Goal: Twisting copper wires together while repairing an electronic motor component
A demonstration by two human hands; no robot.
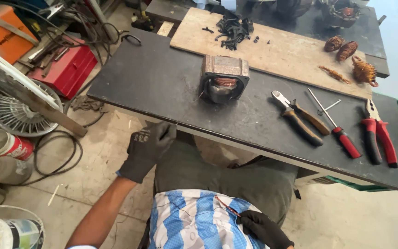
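Observation:
My left hand (146, 147), in a black glove, hangs just below the near edge of the dark workbench (162, 87) and pinches a thin wire that runs up toward the motor stator (224, 78). The stator is a square metal block with copper windings, standing on the bench. My right hand (263, 228), also gloved in black, rests low against my blue-and-white striped shirt and grips the thin copper wire (226, 208) by its end.
Brown-handled cutters (300, 117), a red-handled screwdriver (339, 131) and red pliers (378, 136) lie on the bench's right. A wooden board (277, 50) holds black plastic bits and copper coil bundles (351, 57). A red toolbox (65, 69), fan guard and cans stand on the floor at left.

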